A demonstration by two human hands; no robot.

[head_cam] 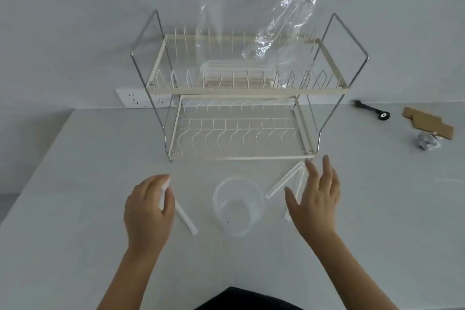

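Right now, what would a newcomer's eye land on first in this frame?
The two-tier wire dish rack stands mid-frame, clear plastic bags rising from its top tier. In front, the left hand grips a white strip, and the right hand spreads open beside a clear cup.

Counter (377, 209) open right of hands; cup (237, 205) between them, rack (241, 118) ahead.
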